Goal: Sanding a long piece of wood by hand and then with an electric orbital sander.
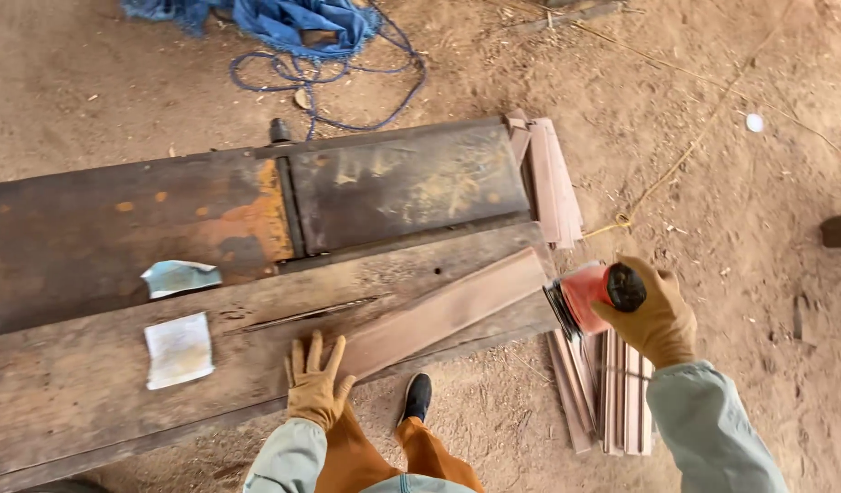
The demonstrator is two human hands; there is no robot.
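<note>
The left hand [316, 382], in a tan work glove, lay flat on the near end of a reddish wooden strip [443, 312], its fingers spread apart and pressing down rather than closed around anything. That strip rested at a slant on the worn plank bench [92, 411], running from the glove up toward the bench's right end. The right hand [656, 318], gloved the same way, was clamped around a small red power sander [592, 296] with a black knob, held in the air just past the right end of the strip; whether the tool touched the wood could not be told. Behind the plank sat a rusty metal machine bed [165, 219]. Two pieces of sandpaper [178, 349] lay on the left part of the bench, one bluish and one pale. More wooden strips [607, 388] lay stacked on the dirt floor under the right hand, and another stack [553, 183] leaned at the machine's right end. A blue cloth [292, 20] and blue cord [347, 78] lay on the ground beyond. A black shoe [417, 397] showed below the bench
</note>
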